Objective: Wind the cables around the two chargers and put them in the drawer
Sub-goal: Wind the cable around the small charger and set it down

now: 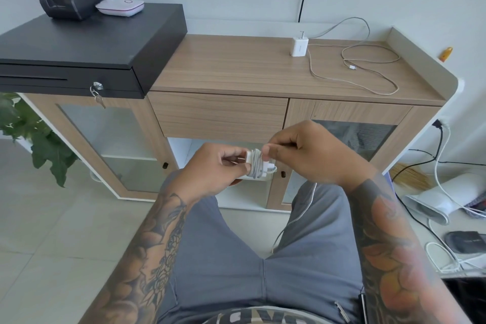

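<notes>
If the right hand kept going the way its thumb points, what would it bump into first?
Probably the charger it is winding cable onto, then the left hand holding it. The right hand points left, almost touching the charger.

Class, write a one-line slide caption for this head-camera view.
Both hands wind a white cable around one charger; the second charger waits on the cabinet.

A single head-worn wide-angle camera looks forward and down, hands close below, the wooden bench (pixel 236 66) farther ahead against the wall.
</notes>
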